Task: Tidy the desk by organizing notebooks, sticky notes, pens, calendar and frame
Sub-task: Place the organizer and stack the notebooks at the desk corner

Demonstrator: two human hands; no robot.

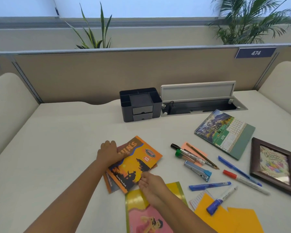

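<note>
Left hand [107, 153]: laid on the far left corner of the orange exercise notebook [136, 163], fingers curled over its edge, gripping. Right hand [152, 186]: at the near right edge of the same notebook, fingers loosely bent, fingertips touching the cover; grip or mere contact cannot be told.

Orange exercise notebook: on top of a second notebook [110, 183] of similar print, edges fanned out below and to the left. Both flat on the white desk [57, 148], centre foreground.

Yellow-and-pink notebook [144, 214]: flat, just below the right hand, partly under the forearm.

Orange sticky notes [228, 219]: loose sheets at lower right, a blue-capped marker [221, 200] lying across them. Salmon sticky note [191, 148]: under a pencil [202, 156], a green-capped pen [189, 154] and a black-capped pen [176, 146].

Blue stapler [198, 170]: just below the pen cluster. Blue marker [209, 185]: near the stapler. Red-capped marker [245, 181] and blue pen [238, 170]: side by side, left of the frame.

Spiral desk calendar [224, 133]: lying flat, right of centre. Brown picture frame [275, 167]: lying flat at far right, beside the calendar.

Black desk organizer [140, 104]: upright at the rear, two small drawers facing forward, beside an open cable tray [200, 101]. Partition [107, 73] behind, label reading 474 [255, 52].
</note>
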